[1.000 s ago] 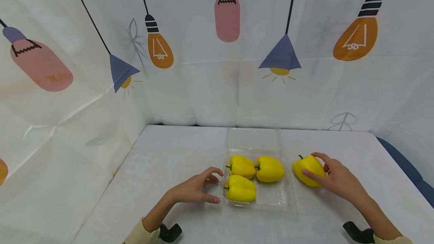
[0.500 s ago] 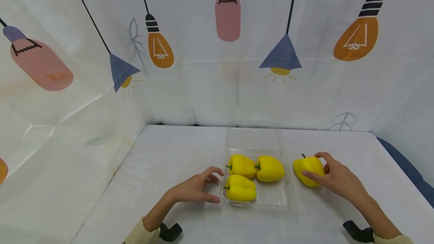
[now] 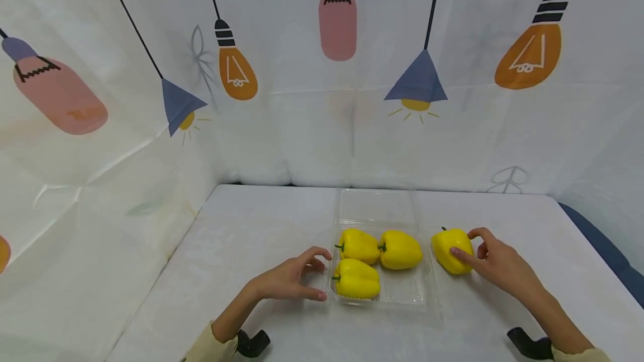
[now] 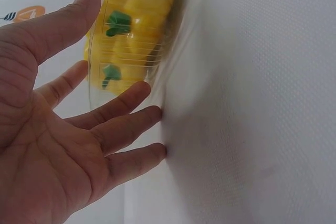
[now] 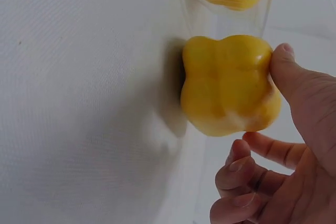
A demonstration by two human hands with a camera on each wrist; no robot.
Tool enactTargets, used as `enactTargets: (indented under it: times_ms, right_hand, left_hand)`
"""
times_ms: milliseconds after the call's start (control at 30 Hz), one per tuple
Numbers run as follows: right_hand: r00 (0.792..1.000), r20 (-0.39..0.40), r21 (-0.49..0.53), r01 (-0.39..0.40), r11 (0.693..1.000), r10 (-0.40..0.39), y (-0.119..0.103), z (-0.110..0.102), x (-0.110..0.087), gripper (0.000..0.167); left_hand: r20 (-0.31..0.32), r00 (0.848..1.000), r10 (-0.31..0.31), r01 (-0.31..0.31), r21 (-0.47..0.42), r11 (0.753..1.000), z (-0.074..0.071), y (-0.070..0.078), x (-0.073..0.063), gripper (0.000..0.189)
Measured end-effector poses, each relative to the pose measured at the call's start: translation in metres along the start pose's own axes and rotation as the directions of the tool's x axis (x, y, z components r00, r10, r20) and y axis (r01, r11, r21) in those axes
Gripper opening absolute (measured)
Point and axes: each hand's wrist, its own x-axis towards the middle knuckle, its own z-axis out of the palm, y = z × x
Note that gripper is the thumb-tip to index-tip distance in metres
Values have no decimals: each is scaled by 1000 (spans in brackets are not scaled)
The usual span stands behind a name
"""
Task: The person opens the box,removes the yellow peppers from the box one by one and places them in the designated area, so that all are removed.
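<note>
Three yellow bell peppers with green stems lie in a clear plastic clamshell container [image 3: 406,290], its lid folded back. A further yellow bell pepper [image 3: 448,247] is just right of the container, resting on or very close to the table. My right hand [image 3: 505,267] pinches it between thumb and index finger; in the right wrist view the other fingers curl loosely below the pepper [image 5: 226,85]. At the container's left side is my left hand [image 3: 289,278], its fingers spread and loosely bent. The left wrist view shows that hand's fingertips [image 4: 142,90] at the clear wall, perhaps touching it.
The white table [image 3: 261,222] has its far edge against a white curtain [image 3: 302,127] printed with lamps. Room in the container is at its front right, beside the front pepper [image 3: 358,279]. A dark blue object [image 3: 598,239] shows beyond the table's right edge.
The loose pepper has turned and shifted slightly left, toward the container, in my right hand. My left hand and the three peppers in the container have stayed put.
</note>
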Motion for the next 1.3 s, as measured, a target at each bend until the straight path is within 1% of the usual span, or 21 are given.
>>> enactTargets:
  times_ms: [133,233,333,500,700,833,1133,1300]
  right_hand:
    - [999,-1,-1,46,999,-46,0,1,0,83]
    - [998,6,2,66,998,-66,-1,2,0,80]
    - [998,5,8,58,998,-58,-1,2,-1,76]
    - [999,-5,14,50,999,-50,-2,1,-2,75]
    - [999,-10,21,37,999,-36,-4,-3,-3,82]
    - [999,-27,17,37,999,-37,-7,-5,-3,85]
    - [996,-74,5,56,998,-56,-19,-8,-6,85]
    - [988,-118,-7,98,995,-98,-31,-9,-8,80]
  left_hand:
    - [-2,1000,-2,2,6,1000,-1,1,0,70]
    - [-2,1000,-5,5,7,1000,-1,1,0,70]
    - [0,1000,-8,8,10,1000,-1,0,1,70]
    - [1,1000,-10,10,11,1000,0,-1,1,70]
    - [2,1000,-8,8,5,1000,0,0,1,70]
    - [2,1000,-10,10,-3,1000,0,0,1,70]
    - [1,1000,-5,5,-3,1000,0,-1,1,70]
    - [5,1000,-6,6,-5,1000,-1,1,1,70]
